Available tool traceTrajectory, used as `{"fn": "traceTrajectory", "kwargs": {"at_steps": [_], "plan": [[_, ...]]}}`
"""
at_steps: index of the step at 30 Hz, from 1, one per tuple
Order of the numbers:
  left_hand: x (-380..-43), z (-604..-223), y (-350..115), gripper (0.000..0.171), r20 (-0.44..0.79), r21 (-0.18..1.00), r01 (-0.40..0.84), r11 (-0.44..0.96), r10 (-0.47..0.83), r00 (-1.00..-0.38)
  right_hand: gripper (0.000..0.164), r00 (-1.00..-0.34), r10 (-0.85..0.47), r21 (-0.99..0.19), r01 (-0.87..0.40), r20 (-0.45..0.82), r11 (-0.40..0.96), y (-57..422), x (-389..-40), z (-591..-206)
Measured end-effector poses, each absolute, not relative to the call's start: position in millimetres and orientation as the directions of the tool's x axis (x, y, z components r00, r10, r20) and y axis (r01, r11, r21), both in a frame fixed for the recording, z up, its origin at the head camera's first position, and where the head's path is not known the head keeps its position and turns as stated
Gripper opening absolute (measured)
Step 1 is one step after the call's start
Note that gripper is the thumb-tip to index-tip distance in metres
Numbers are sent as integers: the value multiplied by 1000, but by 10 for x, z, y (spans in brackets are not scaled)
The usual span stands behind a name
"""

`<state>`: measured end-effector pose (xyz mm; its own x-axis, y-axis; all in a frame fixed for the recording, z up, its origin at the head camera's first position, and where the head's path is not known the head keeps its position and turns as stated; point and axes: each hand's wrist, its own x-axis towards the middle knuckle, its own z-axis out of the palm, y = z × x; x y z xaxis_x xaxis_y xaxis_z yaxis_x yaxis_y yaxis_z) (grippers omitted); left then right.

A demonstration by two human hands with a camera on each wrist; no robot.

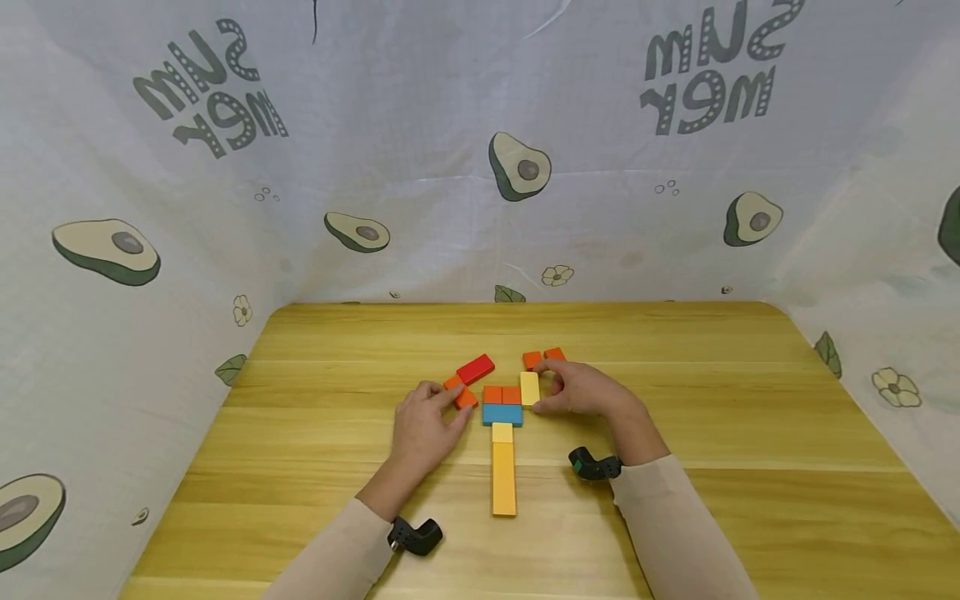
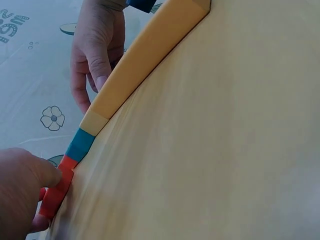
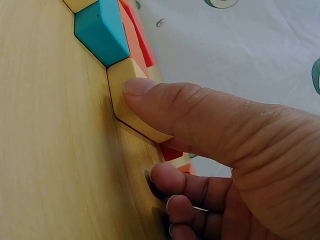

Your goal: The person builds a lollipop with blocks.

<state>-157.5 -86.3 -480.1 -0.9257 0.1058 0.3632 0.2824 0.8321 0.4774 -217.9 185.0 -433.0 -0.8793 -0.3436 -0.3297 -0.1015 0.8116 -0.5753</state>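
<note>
Your right hand [image 1: 581, 390] lies low on the table [image 1: 712, 400], fingers curled and thumb stretched out flat, and it pinches the pale yellow block [image 1: 529, 388]. In the right wrist view the thumb [image 3: 165, 107] presses along that block's [image 3: 131, 102] near side. The block sits just right of table centre, touching the right edge of the orange pair, its long axis running 12 to 6, away from you.

Your left hand [image 1: 426, 425] rests at 9 o'clock of the cluster, fingers bent loosely, fingertips touching the small orange block [image 1: 461, 392]. In the left wrist view the thumb [image 2: 47, 172] presses against an orange block [image 2: 56, 192]. That small block lies slanted, pointing roughly 10 to 4.

Count them with me. One blue block [image 1: 502, 413] lies crosswise, 9 to 3. Two orange squares [image 1: 502, 394] sit side by side at its 12 o'clock edge. One small yellow square [image 1: 502, 432] touches the blue block at 6 o'clock. One long orange-yellow bar [image 1: 504, 478] runs from that square straight toward you, 12 to 6. One red block [image 1: 476, 368] lies tilted at 11 o'clock of the cluster. Two more orange pieces [image 1: 543, 357] sit at 1 o'clock, just past your right fingers.

Both forearms wear beige sleeves [image 1: 675, 525], each with a black wrist mount [image 1: 415, 535]. An avocado-print cloth [image 1: 480, 150] walls the table.
</note>
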Motion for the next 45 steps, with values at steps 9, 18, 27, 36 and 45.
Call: {"fn": "traceTrajectory", "kwargs": {"at_steps": [9,18,27,36,45], "plan": [[-1739,-4849,-956,26,355,578,356,734,167,-920,69,-882,-345,-571,-110,-321,814,1845,-2182,-4332],[-1874,-4825,-985,40,213,664,286,691,191,-958,68,-878,-343,-581,-95,-333,808,1849,-2202,-4360],[-1922,-4798,-959,33,215,669,288,685,193,-957,70,-880,-340,-573,-99,-331,813,1856,-2199,-4349],[-1919,-4799,-905,31,209,662,258,704,157,-965,70,-878,-338,-582,-86,-338,808,1860,-2193,-4348],[-1918,-4827,-895,33,219,654,256,712,146,-965,69,-877,-336,-575,-86,-344,813,1864,-2201,-4353]]}}
